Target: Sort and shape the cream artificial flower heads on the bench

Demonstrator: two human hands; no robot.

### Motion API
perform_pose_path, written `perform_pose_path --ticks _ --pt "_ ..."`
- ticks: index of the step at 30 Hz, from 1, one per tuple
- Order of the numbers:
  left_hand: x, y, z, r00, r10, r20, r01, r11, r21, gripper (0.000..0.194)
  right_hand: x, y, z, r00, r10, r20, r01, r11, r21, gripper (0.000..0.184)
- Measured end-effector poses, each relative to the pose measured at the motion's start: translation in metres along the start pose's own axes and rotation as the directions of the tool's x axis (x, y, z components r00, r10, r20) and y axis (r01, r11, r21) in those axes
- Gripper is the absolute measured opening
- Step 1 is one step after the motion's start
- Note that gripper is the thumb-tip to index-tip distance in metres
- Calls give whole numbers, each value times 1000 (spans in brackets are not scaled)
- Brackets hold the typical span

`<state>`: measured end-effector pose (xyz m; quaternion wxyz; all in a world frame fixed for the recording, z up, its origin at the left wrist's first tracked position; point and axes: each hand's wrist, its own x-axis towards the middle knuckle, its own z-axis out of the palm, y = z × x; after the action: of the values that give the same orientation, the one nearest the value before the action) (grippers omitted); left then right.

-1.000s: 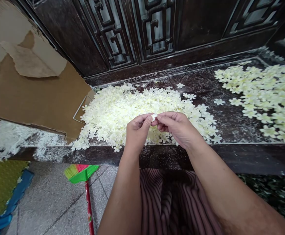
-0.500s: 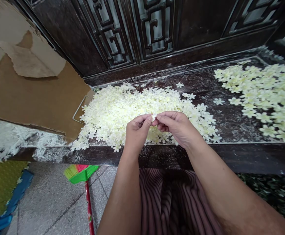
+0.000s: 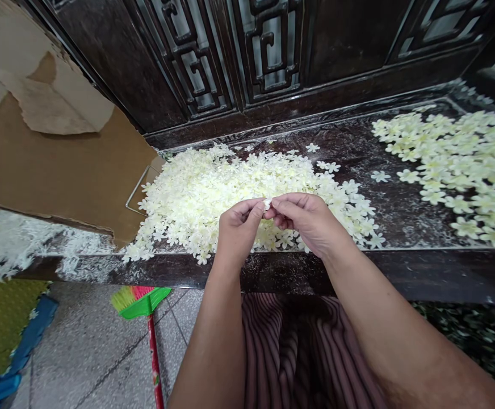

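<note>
Between my fingertips is a small white flower (image 3: 267,204), partly covered by them. My left hand (image 3: 239,224) pinches it from the left, thumb against the fingers. From the other side my right hand (image 3: 305,218) is closed on it too, its lower fingers curled. Both hands are held over the front of a broad pile of loose white-and-yellow flowers (image 3: 196,196), which look artificial. The pile lies on a dark wooden bench (image 3: 341,142). A second group of such flowers (image 3: 464,165) is spread out to the right.
A torn cardboard sheet (image 3: 51,176) leans at the left, with a bent wire (image 3: 134,193) at its edge. White shreds (image 3: 17,238) lie along the bench's left front. Below, a broom with a green head (image 3: 145,303) rests on the tiled floor (image 3: 89,341). Carved panels (image 3: 268,51) stand behind.
</note>
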<state>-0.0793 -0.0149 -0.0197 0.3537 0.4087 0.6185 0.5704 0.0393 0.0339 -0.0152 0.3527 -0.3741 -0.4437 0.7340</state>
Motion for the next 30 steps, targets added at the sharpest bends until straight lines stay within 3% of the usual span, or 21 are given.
perform_pose_path --ticks 30 --pt "-1 3 1 999 15 33 -16 1000 23 10 1 -1 0 1000 2 -16 -2 1000 -9 13"
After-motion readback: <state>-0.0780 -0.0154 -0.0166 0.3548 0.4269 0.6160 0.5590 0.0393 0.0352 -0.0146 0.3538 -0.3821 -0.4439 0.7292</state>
